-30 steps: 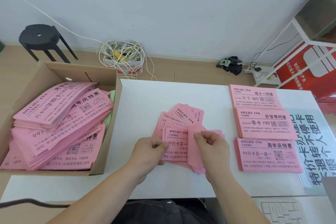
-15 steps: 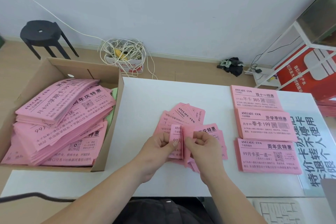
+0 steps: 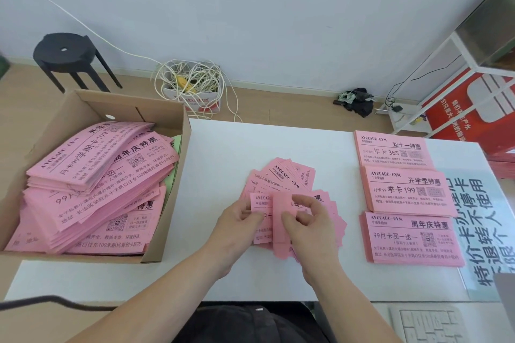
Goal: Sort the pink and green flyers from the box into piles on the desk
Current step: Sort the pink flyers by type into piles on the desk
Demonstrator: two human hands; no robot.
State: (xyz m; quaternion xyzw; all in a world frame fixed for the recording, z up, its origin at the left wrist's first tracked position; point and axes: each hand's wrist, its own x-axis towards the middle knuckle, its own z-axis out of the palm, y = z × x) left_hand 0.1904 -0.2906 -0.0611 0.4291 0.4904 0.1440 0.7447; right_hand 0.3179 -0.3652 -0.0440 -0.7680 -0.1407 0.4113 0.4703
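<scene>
We have three pink piles [image 3: 404,195] well right of the box [image 3: 167,217], which looks mostly full; nearer it our left hand [image 3: 239,220] grips a fanned bundle [image 3: 284,175], right hand [image 3: 312,227] pinching one flyer [image 3: 280,234].

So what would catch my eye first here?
Pink everywhere: a heap in the box at left, three neat piles on the desk at right. In the middle the left hand holds a fanned bunch while the right hand pinches one flyer.

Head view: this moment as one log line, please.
left hand holds flyers; right hand pinches one flyer; three piles on desk
</scene>
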